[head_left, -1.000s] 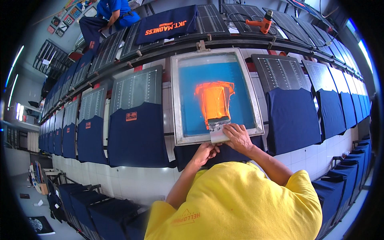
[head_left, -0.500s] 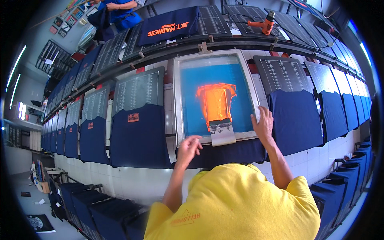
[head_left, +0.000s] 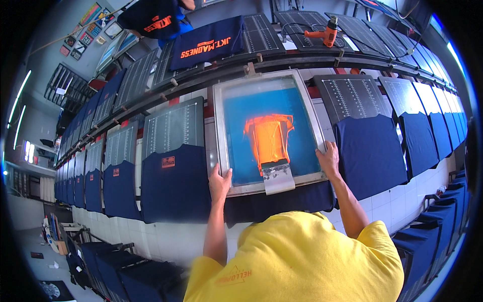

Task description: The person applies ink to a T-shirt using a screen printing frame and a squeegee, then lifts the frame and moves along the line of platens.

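Two bare hands grasp the framed screen by its sides: the left hand [head_left: 220, 183] clasps the near end of the left bar, and the right hand [head_left: 329, 158] is closed around the right bar. The framed screen [head_left: 220, 116] lies above a navy shirt on the near bench, with orange ink [head_left: 270, 143] on its blue mesh and a flat grey scraper [head_left: 278, 182] resting across its near bar.

Bold orange lettering runs across a navy shirt [head_left: 209, 45] on the far bench, and similar letters mark a dark garment [head_left: 157, 20] held up by a co-worker. Small orange printed patches sit at the necks of the shirts to the left, the nearest patch [head_left: 168, 162] being the clearest. Orange lettering also shows on the person's yellow shirt [head_left: 302, 256], and white scale marks line a grey board [head_left: 173, 126].

One second ago both hands were at the scraper; half a second ago the left hand hung loose by the near corner. The co-worker's lettered garment has since come up into sight.
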`<control>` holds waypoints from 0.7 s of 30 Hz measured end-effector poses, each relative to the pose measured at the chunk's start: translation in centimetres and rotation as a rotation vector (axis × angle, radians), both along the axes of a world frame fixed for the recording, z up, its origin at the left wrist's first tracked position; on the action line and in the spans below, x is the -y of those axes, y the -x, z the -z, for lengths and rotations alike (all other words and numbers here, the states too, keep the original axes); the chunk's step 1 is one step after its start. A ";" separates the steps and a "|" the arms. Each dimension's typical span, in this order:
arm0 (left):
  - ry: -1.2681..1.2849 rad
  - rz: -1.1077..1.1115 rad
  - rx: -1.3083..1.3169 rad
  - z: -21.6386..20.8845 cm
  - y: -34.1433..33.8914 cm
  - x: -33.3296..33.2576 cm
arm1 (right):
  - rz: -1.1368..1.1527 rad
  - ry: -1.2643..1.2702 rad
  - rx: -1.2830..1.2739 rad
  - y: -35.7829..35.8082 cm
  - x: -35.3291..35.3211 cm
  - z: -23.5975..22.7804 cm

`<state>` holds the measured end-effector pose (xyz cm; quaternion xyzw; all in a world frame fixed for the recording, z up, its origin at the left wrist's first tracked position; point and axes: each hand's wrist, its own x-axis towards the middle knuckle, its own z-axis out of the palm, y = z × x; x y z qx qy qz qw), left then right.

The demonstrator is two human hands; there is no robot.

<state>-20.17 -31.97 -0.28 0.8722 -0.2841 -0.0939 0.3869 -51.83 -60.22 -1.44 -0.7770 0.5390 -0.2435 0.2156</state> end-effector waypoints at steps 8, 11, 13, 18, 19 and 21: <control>0.040 -0.009 0.091 -1.3 -0.6 0.0 | -0.032 -0.045 0.037 -0.1 0.1 -0.7; 0.042 0.001 0.032 -1.5 -0.4 0.2 | -0.025 -0.003 0.061 0.0 -0.1 -0.1; -0.019 -0.018 -0.018 -2.0 -0.1 0.4 | -0.022 0.014 0.066 0.0 -0.3 0.1; 0.061 0.024 -0.023 0.0 -0.7 -0.5 | -0.024 0.053 0.037 -0.4 -0.3 -0.3; 0.051 0.035 -0.066 -0.8 -0.5 0.0 | -0.017 0.042 0.020 -0.2 -0.2 -0.1; 0.025 0.039 -0.075 -1.5 -0.3 0.5 | -0.012 0.031 -0.001 -0.1 -0.2 -0.4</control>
